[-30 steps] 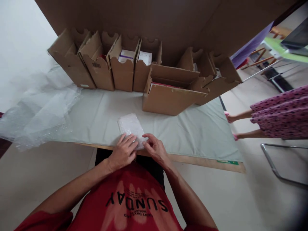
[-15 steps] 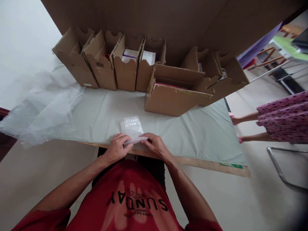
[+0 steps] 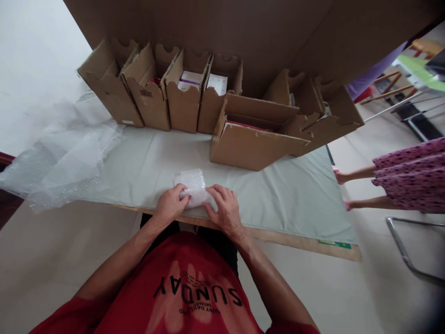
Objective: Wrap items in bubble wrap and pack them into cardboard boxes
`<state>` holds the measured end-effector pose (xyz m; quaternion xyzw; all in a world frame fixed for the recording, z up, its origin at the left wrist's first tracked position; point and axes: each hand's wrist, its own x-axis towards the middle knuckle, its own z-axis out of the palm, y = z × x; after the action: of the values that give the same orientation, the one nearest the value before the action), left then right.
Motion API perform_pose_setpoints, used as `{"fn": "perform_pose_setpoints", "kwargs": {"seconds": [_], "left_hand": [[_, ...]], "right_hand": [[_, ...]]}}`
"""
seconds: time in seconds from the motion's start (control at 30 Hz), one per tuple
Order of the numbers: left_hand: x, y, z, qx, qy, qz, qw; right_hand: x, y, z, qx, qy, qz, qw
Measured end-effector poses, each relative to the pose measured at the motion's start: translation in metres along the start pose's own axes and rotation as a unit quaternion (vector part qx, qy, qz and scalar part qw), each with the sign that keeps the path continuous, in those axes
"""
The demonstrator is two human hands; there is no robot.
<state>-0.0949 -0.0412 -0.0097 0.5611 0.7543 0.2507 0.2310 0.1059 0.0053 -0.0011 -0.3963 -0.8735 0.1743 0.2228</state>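
Note:
A small piece of folded bubble wrap [image 3: 193, 180] lies near the front edge of the cloth-covered table, its near part folded over on itself. My left hand [image 3: 170, 203] pinches its left side, with the thumb and fingertips curled around the plastic. At the right side, my right hand [image 3: 225, 208] has its thumb and index finger on the wrap's edge, the other fingers bent above. Whether anything is inside the wrap, I cannot tell.
Cardboard file boxes [image 3: 184, 109] stand in a row at the back, several holding small packages. One cardboard box [image 3: 257, 148] sits sideways in front. Loose bubble wrap sheets [image 3: 69, 157] hang over the table's left side. A person in a pink patterned skirt [image 3: 413, 176] stands at right.
The near edge of the bubble wrap, held up before, now lies folded forward onto the rest. Both hands have moved slightly forward, and the right fingers have spread a little.

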Motion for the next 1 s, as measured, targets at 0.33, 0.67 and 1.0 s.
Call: {"fn": "perform_pose_setpoints", "kwargs": {"seconds": [0.33, 0.67, 1.0], "left_hand": [[-0.03, -0.009, -0.017, -0.182, 0.134, -0.075, 0.971], [-0.045, 0.007, -0.009, -0.646, -0.037, -0.157, 0.746], [-0.045, 0.02, -0.002, -0.693, 0.009, -0.166, 0.702]], "right_hand": [[0.032, 0.001, 0.014, -0.071, -0.127, -0.139, 0.979], [0.02, -0.029, 0.005, 0.188, -0.113, 0.011, 0.976], [0.015, -0.034, -0.009, 0.262, -0.038, 0.057, 0.963]]}}
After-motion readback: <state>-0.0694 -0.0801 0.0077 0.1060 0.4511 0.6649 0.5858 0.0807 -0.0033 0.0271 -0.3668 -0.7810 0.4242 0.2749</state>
